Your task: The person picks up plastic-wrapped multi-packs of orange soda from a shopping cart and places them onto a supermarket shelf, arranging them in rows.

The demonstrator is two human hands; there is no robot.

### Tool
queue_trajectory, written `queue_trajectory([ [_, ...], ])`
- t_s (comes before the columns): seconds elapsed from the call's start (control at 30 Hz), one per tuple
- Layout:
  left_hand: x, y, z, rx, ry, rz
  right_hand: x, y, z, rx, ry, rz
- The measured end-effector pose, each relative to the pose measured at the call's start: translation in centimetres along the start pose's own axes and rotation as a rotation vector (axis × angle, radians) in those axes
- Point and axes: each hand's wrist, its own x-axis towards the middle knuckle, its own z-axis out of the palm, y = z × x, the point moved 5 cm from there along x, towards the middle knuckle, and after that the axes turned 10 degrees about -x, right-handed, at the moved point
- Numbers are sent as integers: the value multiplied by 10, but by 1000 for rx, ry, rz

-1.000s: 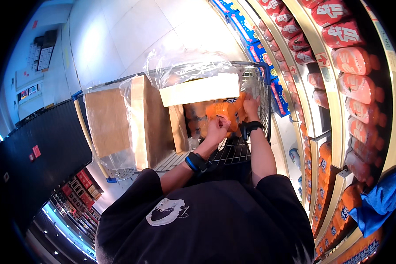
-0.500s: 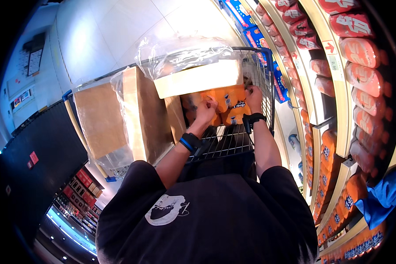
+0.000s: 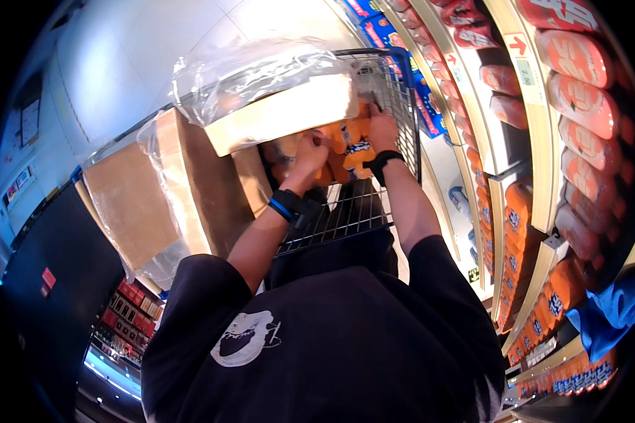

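Note:
A pack of orange drink cans (image 3: 360,149) lies in the wire shopping cart (image 3: 356,224), partly under a cardboard tray's pale side. My left hand (image 3: 309,155) is at the pack's left part with thumb and fingers pinched together. Whatever is in that pinch is too small to make out. At the pack's right end, my right hand (image 3: 383,131) is closed, fingers curled around its far corner; its fingertips are partly hidden. Both wrists wear dark bands, the left with blue on it. The cardboard tray (image 3: 282,116), with loose clear plastic wrap (image 3: 240,70), stands just beyond my hands.
Left in the cart, large brown cardboard boxes (image 3: 127,204) are partly covered in clear plastic. Shelves (image 3: 536,134) of red, pink and orange cans run close along the right. A blue cloth (image 3: 610,317) hangs at the lower right. Blue cartons (image 3: 395,56) stand past the cart's far corner.
The view has shifted, so cart and hands appear further left and higher. Both hands stay at the can pack; the right has moved slightly toward its far corner.

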Motion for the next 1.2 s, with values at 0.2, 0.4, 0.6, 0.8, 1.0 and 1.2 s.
queue_trajectory([
  [0.2,18,-13,0,-52,-42,-42,22,1,-5,55,-108,70],
  [0.4,27,-12,-3,200,-38,75,7,3,-19,216,24,241],
  [0.6,6,11,6,-131,23,77,-17,5,0,355,-240,229],
  [0.8,-65,92,0,-22,-70,159,-47,12,-10,702,-163,291],
  [1.0,-184,206,-22,122,-391,372,-145,-6,-83,2123,-556,26],
  [1.2,-303,264,-21,61,-800,374,-267,0,-193,2365,-236,-541],
])
